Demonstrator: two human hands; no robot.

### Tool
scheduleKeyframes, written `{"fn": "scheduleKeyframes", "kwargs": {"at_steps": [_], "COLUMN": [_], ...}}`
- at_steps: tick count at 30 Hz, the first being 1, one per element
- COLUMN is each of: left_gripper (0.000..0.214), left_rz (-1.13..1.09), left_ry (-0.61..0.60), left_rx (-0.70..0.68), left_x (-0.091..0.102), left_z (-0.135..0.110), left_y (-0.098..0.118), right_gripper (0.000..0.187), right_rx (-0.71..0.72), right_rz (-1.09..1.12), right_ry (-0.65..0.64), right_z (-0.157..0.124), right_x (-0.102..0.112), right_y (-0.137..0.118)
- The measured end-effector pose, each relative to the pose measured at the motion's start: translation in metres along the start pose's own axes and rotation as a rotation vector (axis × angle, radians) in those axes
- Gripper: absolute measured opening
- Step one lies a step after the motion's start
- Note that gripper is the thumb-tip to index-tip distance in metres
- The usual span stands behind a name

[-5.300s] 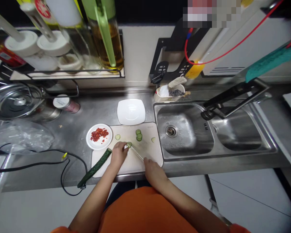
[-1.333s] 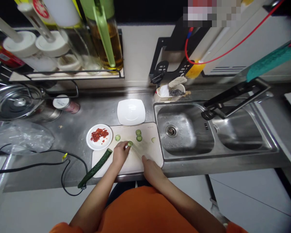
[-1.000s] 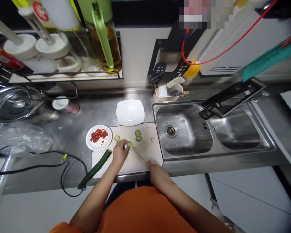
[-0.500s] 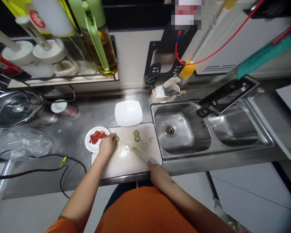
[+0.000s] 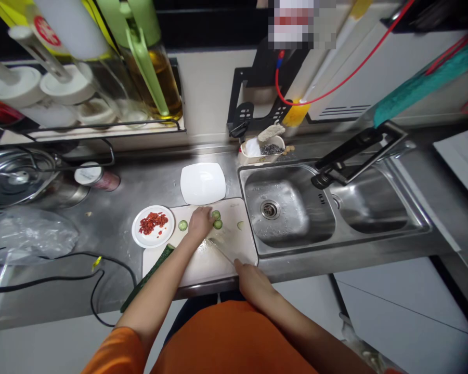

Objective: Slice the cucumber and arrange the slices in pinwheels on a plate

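My left hand (image 5: 200,222) is over the cutting board (image 5: 234,244), its bent fingertips and thumb closed at the left edge of two touching cucumber slices (image 5: 217,220). My right hand (image 5: 254,279) grips a knife (image 5: 223,252) by its handle, the blade pointing up and left, low over the board. Left of my left hand lies a single cucumber slice (image 5: 183,225), and toward the right edge is a thin end piece (image 5: 240,225). A long dark green cucumber (image 5: 150,275) lies slanted off the board's left side, partly hidden under my left forearm.
A white plate (image 5: 134,235) of chopped red pieces overlaps the board's left corner. Behind the board stands a white square dish (image 5: 203,183). To the right is a double sink (image 5: 292,244) with a black faucet (image 5: 331,174). A black cable (image 5: 117,254) and plastic bag (image 5: 27,236) are left.
My left hand has moved right, from the single cucumber slice beside the plate to the two touching slices. The long cucumber now shows by my left forearm. My right hand stays with the knife.
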State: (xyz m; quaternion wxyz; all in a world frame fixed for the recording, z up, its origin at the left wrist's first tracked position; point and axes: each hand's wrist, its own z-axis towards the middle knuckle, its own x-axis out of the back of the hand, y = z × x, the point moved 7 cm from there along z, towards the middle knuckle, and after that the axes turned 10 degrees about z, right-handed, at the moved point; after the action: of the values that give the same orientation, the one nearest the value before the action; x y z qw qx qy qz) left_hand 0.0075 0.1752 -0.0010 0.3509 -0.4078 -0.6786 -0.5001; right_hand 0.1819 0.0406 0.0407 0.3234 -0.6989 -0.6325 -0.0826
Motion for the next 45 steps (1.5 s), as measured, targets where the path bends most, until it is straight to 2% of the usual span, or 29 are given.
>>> {"fn": "scheduleKeyframes", "kwargs": {"at_steps": [3,7,12,18,20,24,27,31,36,45], "left_gripper": [0.016,0.009,0.011,0.01,0.012,0.018,0.021,0.024,0.022,0.022], "left_rz": [-0.029,-0.133,-0.234,-0.245,-0.219,-0.195,-0.183,-0.159,-0.17,-0.209], "left_ry": [0.014,0.011,-0.008,-0.13,-0.104,0.109,0.208,0.219,0.195,0.197], "left_rx": [0.015,0.077,0.22,0.197,0.138,-0.03,-0.057,-0.001,0.069,0.077], "left_x": [-0.006,-0.006,0.004,-0.001,-0.004,-0.001,-0.004,-0.011,-0.014,-0.013], "left_z": [0.003,0.002,-0.013,-0.052,-0.059,-0.067,-0.076,-0.086,-0.086,-0.085], "left_y": [0.007,0.004,-0.02,-0.046,-0.047,-0.039,-0.039,-0.043,-0.044,-0.045], "right_gripper": [0.05,0.049,0.048,0.05,0.048,0.044,0.045,0.046,0.052,0.045], "right_rx": [0.0,-0.015,0.002,0.028,0.018,-0.001,0.016,0.028,0.041,0.055], "right_rz": [-0.003,0.013,0.016,-0.003,-0.01,-0.036,-0.057,-0.065,-0.088,-0.1], "right_ry": [0.003,0.006,0.003,0.003,-0.009,-0.015,0.018,0.013,0.004,0.023], "right_z": [-0.001,-0.002,-0.001,0.0,0.0,-0.001,-0.001,0.002,0.007,0.011], "right_x": [0.001,0.001,0.001,0.003,0.004,0.01,0.015,0.013,0.01,0.011], "right_y": [-0.001,0.0,0.002,0.004,0.004,0.002,-0.005,-0.014,-0.022,-0.028]}}
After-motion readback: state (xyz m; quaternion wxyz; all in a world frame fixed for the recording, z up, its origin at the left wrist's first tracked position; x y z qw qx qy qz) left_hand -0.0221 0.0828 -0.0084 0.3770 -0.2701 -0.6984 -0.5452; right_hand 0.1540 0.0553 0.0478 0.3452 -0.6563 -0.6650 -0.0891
